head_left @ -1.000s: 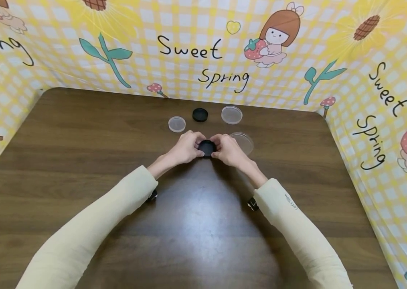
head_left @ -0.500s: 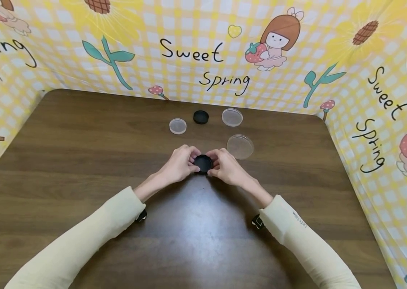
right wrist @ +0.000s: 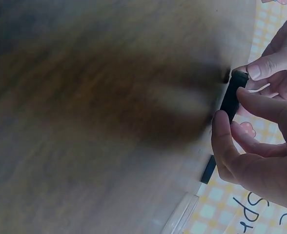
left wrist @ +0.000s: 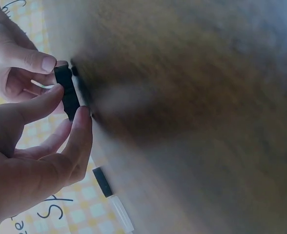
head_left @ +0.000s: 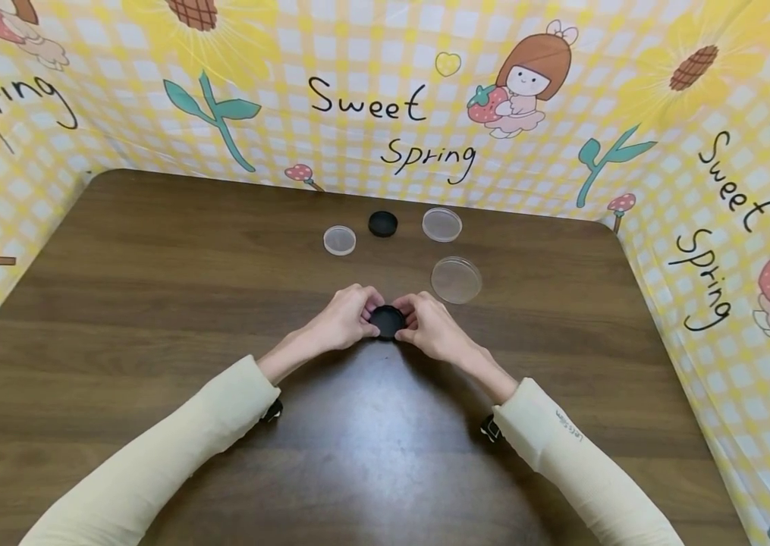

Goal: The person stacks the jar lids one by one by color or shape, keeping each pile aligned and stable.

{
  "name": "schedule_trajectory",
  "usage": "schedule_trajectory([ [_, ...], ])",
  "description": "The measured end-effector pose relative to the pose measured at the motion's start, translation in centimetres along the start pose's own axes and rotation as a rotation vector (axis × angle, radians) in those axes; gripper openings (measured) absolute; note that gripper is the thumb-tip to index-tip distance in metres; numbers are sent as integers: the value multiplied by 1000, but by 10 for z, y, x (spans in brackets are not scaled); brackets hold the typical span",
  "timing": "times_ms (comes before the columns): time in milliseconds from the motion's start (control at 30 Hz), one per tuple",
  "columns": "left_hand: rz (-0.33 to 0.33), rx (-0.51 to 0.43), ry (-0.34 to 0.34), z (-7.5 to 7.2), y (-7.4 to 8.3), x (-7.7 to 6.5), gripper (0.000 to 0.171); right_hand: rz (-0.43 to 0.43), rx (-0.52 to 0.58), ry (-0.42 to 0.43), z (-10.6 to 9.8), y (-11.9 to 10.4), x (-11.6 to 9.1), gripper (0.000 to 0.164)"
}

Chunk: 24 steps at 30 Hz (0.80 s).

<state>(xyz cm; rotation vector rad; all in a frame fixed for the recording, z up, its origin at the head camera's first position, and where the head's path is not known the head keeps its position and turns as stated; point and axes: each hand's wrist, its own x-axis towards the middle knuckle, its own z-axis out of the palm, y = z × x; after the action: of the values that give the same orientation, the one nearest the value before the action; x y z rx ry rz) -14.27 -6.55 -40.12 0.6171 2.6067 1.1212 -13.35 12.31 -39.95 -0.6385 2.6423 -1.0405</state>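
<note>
Both hands meet at a shallow round black dish [head_left: 388, 322] near the middle of the wooden table. My left hand [head_left: 344, 316] pinches its left rim with thumb and fingers, and my right hand [head_left: 431, 326] pinches the right rim. Seen edge-on in the left wrist view, the black dish [left wrist: 68, 92] sits very close to the tabletop; I cannot tell whether it touches. The right wrist view has its dark side wall [right wrist: 234, 96] between the fingertips. Beyond the right hand lies a large clear round dish [head_left: 456, 280].
Further back, a small clear dish [head_left: 340, 240], a second black dish [head_left: 383, 224] and another clear dish [head_left: 442, 225] stand apart from one another. A yellow checked cloth [head_left: 357, 45] walls the brown table [head_left: 118, 303] at the back and both sides.
Both hands have brought the black dish toward the body, away from the back row, mostly in the first half second. The large clear dish is now fully uncovered. The other dishes stay put.
</note>
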Motion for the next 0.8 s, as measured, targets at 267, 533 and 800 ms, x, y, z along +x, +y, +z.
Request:
schedule_trajectory([
  [267,-11,7,7,2,0,-1,35,8,-32,-17,1,-1,3,40],
  [533,10,26,7,8,0,-6,35,5,-43,-21,4,0,-2,41],
  [800,7,55,0,5,2,-6,37,-27,-67,-30,3,0,3,43],
])
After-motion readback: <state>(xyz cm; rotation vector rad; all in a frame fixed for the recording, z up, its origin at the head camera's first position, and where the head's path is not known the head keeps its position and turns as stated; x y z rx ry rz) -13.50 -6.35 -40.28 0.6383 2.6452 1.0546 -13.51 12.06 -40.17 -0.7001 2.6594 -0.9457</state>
